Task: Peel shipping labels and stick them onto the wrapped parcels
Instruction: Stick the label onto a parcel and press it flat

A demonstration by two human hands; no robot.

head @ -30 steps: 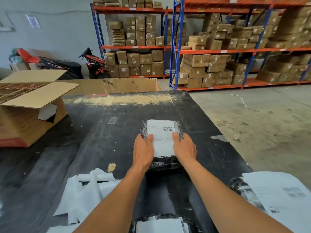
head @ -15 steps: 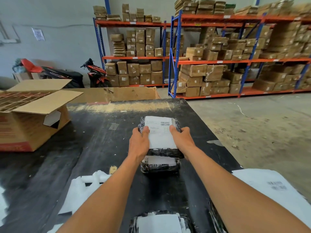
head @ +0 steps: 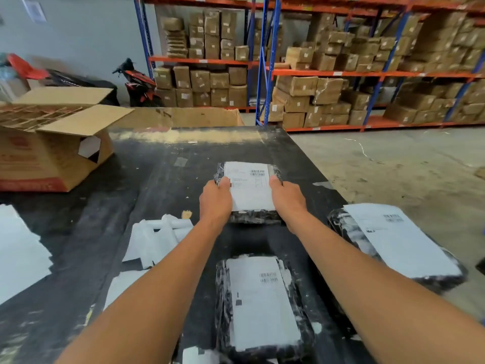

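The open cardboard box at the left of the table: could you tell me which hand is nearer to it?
Left. The left hand grips the parcel on the side facing the cardboard box; the right hand is on the parcel's far side.

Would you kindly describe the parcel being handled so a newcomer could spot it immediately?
On the black table, look past the near labelled parcel to the middle. There the black-wrapped parcel sits between the left hand and right hand. It alone is gripped.
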